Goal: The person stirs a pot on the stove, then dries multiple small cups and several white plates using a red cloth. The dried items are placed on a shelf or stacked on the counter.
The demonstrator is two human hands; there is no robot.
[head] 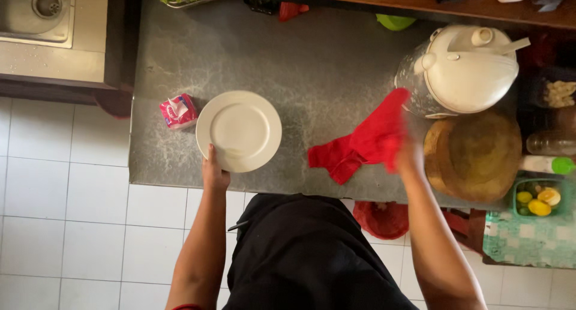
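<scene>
Left hand (214, 173) grips a round white ceramic plate (239, 130) by its rim while the blurred right hand (408, 157) clutches a crumpled red cloth (363, 145), seemingly mid-wipe on the grey stone counter (312, 70).

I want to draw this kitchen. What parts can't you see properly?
- Right hand: head view, motion-blurred, fingers behind the red cloth.
- Left hand: fingers hidden under the white plate.
- Sink: cut off by the top-left edge.
- Shelf items at top: cropped by the frame.
</scene>
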